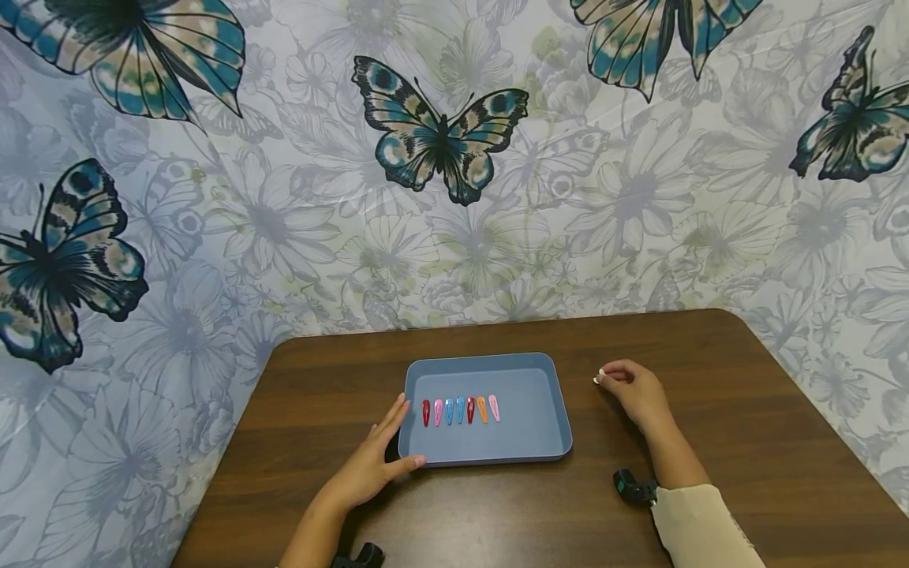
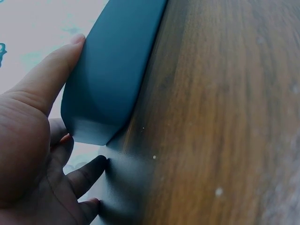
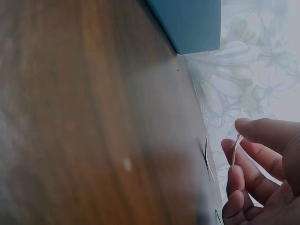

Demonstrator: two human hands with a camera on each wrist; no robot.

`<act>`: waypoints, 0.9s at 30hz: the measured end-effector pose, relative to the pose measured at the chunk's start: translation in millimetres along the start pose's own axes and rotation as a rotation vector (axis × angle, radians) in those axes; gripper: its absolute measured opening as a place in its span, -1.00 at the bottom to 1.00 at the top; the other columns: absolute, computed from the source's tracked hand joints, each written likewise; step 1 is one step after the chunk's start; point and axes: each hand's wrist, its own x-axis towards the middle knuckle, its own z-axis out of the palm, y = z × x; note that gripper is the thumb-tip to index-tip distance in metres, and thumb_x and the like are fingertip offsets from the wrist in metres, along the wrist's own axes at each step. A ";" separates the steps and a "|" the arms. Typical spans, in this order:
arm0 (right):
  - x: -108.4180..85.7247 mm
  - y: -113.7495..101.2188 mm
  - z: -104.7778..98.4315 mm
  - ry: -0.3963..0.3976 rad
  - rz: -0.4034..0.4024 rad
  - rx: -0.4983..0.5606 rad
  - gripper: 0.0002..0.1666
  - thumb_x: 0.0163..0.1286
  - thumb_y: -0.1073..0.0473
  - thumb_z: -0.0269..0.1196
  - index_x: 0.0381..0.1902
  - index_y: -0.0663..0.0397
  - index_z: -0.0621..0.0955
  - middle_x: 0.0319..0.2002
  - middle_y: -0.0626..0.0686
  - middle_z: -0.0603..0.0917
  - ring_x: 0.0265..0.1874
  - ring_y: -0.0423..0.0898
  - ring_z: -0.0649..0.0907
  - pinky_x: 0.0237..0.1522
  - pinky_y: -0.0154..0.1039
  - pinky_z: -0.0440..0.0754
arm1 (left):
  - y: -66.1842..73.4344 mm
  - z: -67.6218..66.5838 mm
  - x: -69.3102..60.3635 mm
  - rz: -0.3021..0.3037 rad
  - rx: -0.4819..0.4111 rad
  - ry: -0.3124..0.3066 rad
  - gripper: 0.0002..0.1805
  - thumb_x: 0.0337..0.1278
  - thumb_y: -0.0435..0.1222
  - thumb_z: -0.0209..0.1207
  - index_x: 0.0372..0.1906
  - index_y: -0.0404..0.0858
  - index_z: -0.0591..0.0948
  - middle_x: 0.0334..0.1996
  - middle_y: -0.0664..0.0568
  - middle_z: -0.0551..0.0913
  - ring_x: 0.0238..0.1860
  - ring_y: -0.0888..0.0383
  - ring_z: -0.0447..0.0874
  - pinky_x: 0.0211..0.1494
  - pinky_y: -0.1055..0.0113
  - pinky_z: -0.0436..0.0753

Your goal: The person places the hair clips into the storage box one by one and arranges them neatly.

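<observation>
A shallow blue-grey tray (image 1: 490, 439) lies on the table and bears a row of several snap hair clips, among them an orange clip (image 1: 482, 409) and a red clip (image 1: 426, 412). My left hand (image 1: 365, 465) touches the tray's near left corner, thumb at the front rim and fingers along the left side, fairly straight. To the right of the tray, my right hand (image 1: 635, 392) pinches a small pale hair clip (image 3: 236, 150) between thumb and fingertips. In the right wrist view a second thin clip (image 3: 207, 159) is on the table beside that hand.
The brown wooden table (image 1: 767, 426) has rounded far corners. Behind it hangs a pale cloth (image 1: 625, 189) printed with flowers and butterflies. A black wrist device (image 1: 634, 487) sits at the right sleeve. Part of a greenish thin thing (image 3: 218, 216) shows low in the right wrist view.
</observation>
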 end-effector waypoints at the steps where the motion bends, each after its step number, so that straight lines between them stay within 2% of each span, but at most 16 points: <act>1: 0.1 -0.3 0.3 -0.001 -0.001 0.001 -0.64 0.44 0.01 0.31 0.02 0.14 0.67 -0.08 0.14 0.77 -0.17 -0.13 0.65 -0.13 -0.27 0.52 | 0.2 -0.1 -0.1 0.000 -0.001 -0.001 0.08 0.19 0.13 0.32 0.65 0.14 -0.08 0.67 0.23 -0.27 0.66 -0.20 -0.35 0.56 -0.39 -0.33; 9: -2.2 -5.9 0.4 -0.008 0.006 0.082 -0.56 0.45 -0.05 0.29 0.06 0.18 0.65 -0.09 0.15 0.77 -0.23 -0.23 0.64 -0.19 -0.37 0.56 | 2.2 -0.2 -0.8 -0.010 -0.009 -0.001 0.08 0.18 0.12 0.33 0.65 0.14 -0.07 0.67 0.23 -0.26 0.66 -0.20 -0.34 0.56 -0.39 -0.34; 12: -2.3 -7.5 1.6 -0.012 0.013 0.131 -0.55 0.45 -0.04 0.29 0.06 0.21 0.64 -0.09 0.17 0.78 -0.28 -0.21 0.68 -0.23 -0.38 0.62 | 2.1 0.2 -0.6 -0.010 -0.008 0.002 0.08 0.18 0.12 0.33 0.65 0.15 -0.07 0.67 0.23 -0.26 0.66 -0.21 -0.33 0.56 -0.39 -0.35; 19: -2.0 -8.8 5.8 -0.070 0.057 0.264 -0.55 0.47 -0.01 0.27 0.10 0.23 0.55 -0.06 0.28 0.76 -0.55 -0.21 0.68 -0.50 -0.32 0.64 | 0.3 1.0 -0.3 -0.012 -0.004 0.003 0.08 0.19 0.12 0.33 0.65 0.15 -0.07 0.67 0.24 -0.27 0.65 -0.24 -0.36 0.55 -0.41 -0.34; 27: -1.1 -10.2 5.2 -0.090 0.071 0.297 -0.60 0.47 0.05 0.28 0.09 0.21 0.52 -0.19 0.19 0.74 -0.58 -0.20 0.65 -0.55 -0.33 0.60 | 0.2 0.2 -0.6 -0.007 0.004 0.002 0.08 0.18 0.14 0.32 0.65 0.15 -0.07 0.67 0.25 -0.27 0.65 -0.24 -0.35 0.55 -0.40 -0.32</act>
